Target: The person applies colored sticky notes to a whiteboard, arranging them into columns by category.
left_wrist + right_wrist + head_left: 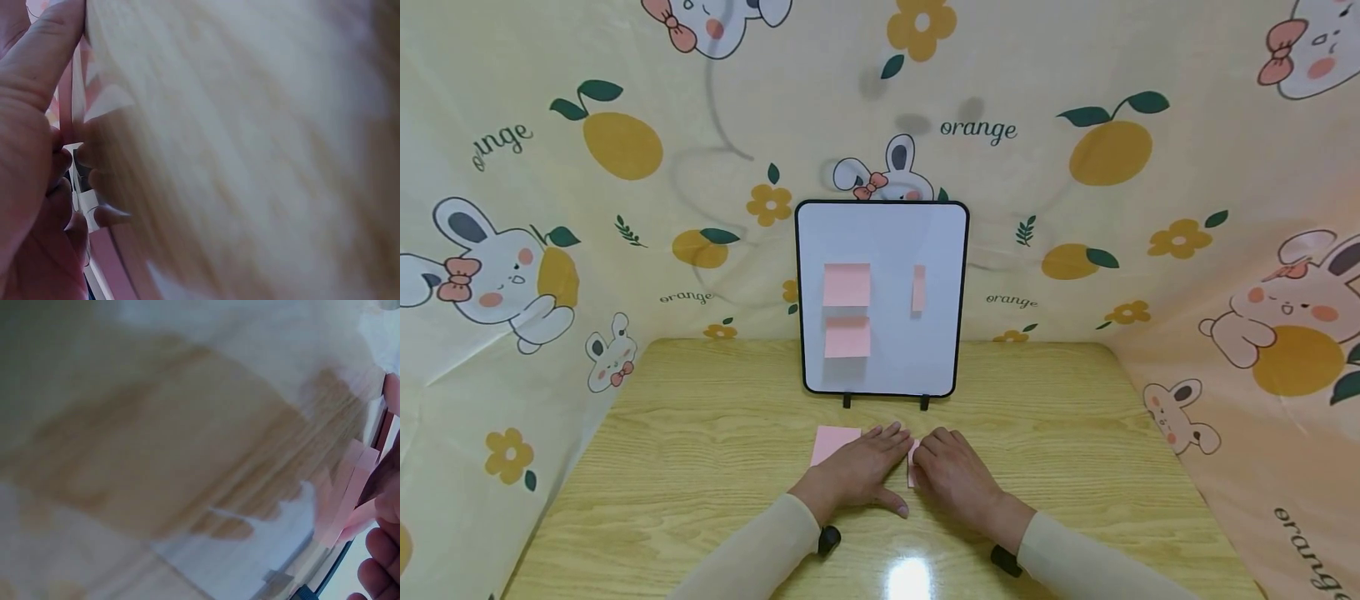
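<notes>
On the table, my left hand [865,467] lies with its fingers straight and thumb spread, between a square pink sticky note pad [833,443] and a narrow pink sticky note strip pad [912,463]. Its palm partly covers the square pad. My right hand [953,479] has curled fingers and pinches the strip pad, covering part of it. The right wrist view shows the strip pad [347,494] upright against the right fingers [380,562]. In the left wrist view the left thumb [44,56] is large and close; the fingertips are partly hidden.
A white board [895,350] with a black frame stands on small feet [924,403] behind the hands. Two pink square notes [847,285] are stuck on its left, one above the other, and a narrow pink strip [918,288] on its right. A patterned cloth [985,50] hangs behind.
</notes>
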{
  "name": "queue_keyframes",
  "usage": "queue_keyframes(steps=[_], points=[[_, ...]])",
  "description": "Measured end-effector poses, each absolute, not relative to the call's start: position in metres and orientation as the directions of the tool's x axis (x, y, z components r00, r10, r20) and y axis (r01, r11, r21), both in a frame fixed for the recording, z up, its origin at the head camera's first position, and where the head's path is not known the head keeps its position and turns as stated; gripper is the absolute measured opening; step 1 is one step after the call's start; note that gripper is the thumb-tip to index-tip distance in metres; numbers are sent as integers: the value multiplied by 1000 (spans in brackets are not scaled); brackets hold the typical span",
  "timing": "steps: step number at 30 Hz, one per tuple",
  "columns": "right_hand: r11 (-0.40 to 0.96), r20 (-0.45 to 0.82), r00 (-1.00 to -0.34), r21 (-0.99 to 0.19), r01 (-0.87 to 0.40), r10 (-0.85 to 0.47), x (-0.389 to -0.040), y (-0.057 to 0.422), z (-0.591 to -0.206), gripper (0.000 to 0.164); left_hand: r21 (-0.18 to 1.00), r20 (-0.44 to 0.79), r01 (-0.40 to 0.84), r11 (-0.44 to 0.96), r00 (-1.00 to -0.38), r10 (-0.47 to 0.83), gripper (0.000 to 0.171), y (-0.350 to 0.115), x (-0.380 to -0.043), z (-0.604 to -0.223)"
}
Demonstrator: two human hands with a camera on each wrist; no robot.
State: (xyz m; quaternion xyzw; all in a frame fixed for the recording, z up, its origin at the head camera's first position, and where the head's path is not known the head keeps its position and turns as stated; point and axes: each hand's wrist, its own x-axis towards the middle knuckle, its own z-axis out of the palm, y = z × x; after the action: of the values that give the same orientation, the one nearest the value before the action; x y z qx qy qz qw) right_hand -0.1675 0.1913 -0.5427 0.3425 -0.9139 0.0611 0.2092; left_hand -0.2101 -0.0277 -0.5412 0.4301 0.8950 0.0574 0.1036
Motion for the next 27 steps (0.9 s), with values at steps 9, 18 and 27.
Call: queue_keyframes(steps=[9,18,27], points=[[760,435,-675,36,-649,-596,-168,192,-543,13,193,-124,754,628,-616,778,114,-27,-209,-543],[763,453,-669,41,-645,-589,-168,192,-543,14,220,-114,745,630,-622,775,114,-30,-206,-541],[773,463,-676,34,-633,-574,-170,191,-544,16,255,-96,734,630,-629,772,105,-37,-201,-536]])
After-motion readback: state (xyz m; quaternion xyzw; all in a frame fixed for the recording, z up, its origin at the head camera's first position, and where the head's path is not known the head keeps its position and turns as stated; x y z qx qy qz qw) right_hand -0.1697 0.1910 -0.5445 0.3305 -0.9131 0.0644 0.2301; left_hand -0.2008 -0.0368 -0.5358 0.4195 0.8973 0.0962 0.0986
